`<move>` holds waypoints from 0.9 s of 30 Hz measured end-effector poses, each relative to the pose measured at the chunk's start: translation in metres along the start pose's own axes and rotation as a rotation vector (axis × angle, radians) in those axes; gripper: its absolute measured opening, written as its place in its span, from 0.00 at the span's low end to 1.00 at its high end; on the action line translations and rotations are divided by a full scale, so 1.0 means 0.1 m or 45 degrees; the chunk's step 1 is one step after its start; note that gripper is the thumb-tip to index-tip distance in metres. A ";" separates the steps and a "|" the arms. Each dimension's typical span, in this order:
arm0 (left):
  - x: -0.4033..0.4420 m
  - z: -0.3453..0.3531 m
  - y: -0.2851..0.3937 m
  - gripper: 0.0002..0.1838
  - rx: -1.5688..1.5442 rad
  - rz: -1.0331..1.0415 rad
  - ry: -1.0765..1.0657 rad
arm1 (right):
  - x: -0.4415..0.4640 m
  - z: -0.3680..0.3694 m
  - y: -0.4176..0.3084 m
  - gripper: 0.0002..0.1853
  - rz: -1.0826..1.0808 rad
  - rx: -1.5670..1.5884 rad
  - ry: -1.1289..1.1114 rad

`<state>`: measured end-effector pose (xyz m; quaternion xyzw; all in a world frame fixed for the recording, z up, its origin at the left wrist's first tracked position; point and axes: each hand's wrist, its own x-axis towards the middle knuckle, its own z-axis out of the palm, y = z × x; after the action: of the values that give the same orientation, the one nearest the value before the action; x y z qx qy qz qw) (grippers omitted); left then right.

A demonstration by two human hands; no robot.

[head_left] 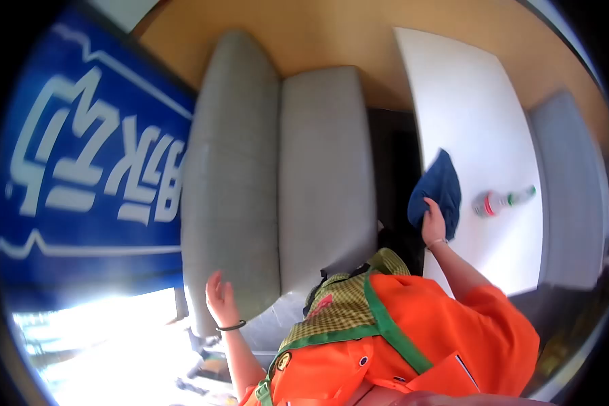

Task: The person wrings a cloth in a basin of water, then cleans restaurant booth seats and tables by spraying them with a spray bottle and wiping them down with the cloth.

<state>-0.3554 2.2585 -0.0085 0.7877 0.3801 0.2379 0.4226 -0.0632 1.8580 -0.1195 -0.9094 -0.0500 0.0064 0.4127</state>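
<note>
My right hand [434, 224] grips a dark blue cloth [438, 181] at the near edge of a white table [477, 122]. The cloth is folded or bunched and reaches partly over the tabletop. A clear bottle [487, 204] with a red band and a green part stands or lies on the table, to the right of the cloth and apart from it; which of the two I cannot tell. My left hand [221, 300] is held out in front of a grey padded bench [233, 183], its fingers apart and nothing in them.
The bench's second grey padded section [326, 176] lies between the bench back and the table. Another grey seat [567, 189] is beyond the table. A blue sign [95, 149] with white characters fills the left side, above a bright opening.
</note>
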 end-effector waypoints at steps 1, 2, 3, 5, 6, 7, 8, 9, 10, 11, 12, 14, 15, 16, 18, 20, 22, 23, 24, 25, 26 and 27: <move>-0.08 -0.07 -0.06 0.19 0.010 -0.037 0.082 | 0.07 -0.01 -0.05 0.16 0.054 0.000 0.008; -0.12 -0.12 -0.16 0.19 -0.094 -0.080 0.158 | 0.18 0.03 -0.10 0.16 0.134 0.098 -0.030; -0.19 -0.19 -0.22 0.19 -0.188 -0.125 0.237 | 0.34 0.22 0.26 0.15 0.101 0.149 -0.026; -0.28 -0.15 -0.22 0.19 -0.214 -0.158 0.321 | 0.58 0.44 0.27 0.18 0.542 0.713 -0.144; -0.35 -0.16 -0.18 0.19 -0.203 -0.191 0.383 | 0.63 0.52 0.21 0.19 0.614 0.749 -0.187; -0.36 -0.15 -0.13 0.19 -0.067 -0.173 0.361 | 0.68 0.59 0.14 0.20 0.685 0.786 -0.206; -0.39 -0.14 -0.13 0.19 0.062 -0.155 0.323 | 0.70 0.65 0.11 0.20 0.664 0.776 -0.234; -0.45 -0.15 -0.17 0.19 0.059 -0.168 0.351 | 0.67 0.73 0.08 0.20 0.675 0.774 -0.287; -0.48 -0.18 -0.24 0.19 0.063 -0.181 0.363 | 0.66 0.80 -0.04 0.21 0.680 0.776 -0.343; -0.56 -0.19 -0.27 0.19 0.079 -0.190 0.382 | 0.60 0.85 -0.12 0.22 0.744 0.931 -0.405; -0.54 -0.18 -0.21 0.19 0.074 -0.191 0.393 | 0.56 0.86 -0.11 0.22 0.790 0.992 -0.447; -0.57 -0.26 -0.17 0.19 0.121 -0.203 0.420 | 0.46 0.96 -0.28 0.22 0.800 1.036 -0.549; -0.58 -0.33 -0.12 0.19 0.165 -0.206 0.417 | 0.37 1.00 -0.39 0.21 0.859 1.196 -0.668; -0.59 -0.40 -0.08 0.19 0.244 -0.191 0.435 | 0.26 1.03 -0.53 0.21 0.920 1.349 -0.791; -0.63 -0.58 -0.19 0.20 0.325 -0.201 0.487 | 0.06 1.15 -0.96 0.20 0.916 1.451 -0.952; -0.59 -0.83 -0.40 0.21 0.399 -0.196 0.528 | -0.15 1.41 -1.50 0.20 0.799 1.613 -1.148; -0.49 -1.02 -0.76 0.24 0.578 -0.288 0.744 | -0.36 1.70 -2.09 0.19 0.487 1.663 -1.272; -0.43 -1.14 -0.91 0.28 0.699 -0.296 0.732 | -0.50 1.87 -2.39 0.18 0.311 1.678 -1.312; -0.36 -1.21 -1.04 0.29 0.716 -0.388 0.772 | -0.64 2.12 -2.63 0.17 -0.020 1.565 -1.310; -0.31 -1.28 -1.17 0.30 0.730 -0.483 0.813 | -0.81 2.36 -2.85 0.16 -0.348 1.440 -1.301; -0.26 -1.33 -1.28 0.30 0.635 -0.561 0.859 | -1.00 2.33 -3.21 0.16 -0.689 1.150 -1.336; -0.21 -1.40 -1.39 0.30 0.545 -0.628 0.905 | -1.23 2.28 -3.59 0.16 -1.018 0.855 -1.340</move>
<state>-0.5203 2.3589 -0.0534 0.6132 0.7169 0.3013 0.1387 -0.2282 2.2520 -0.0036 -0.5232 -0.5641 0.3056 0.5610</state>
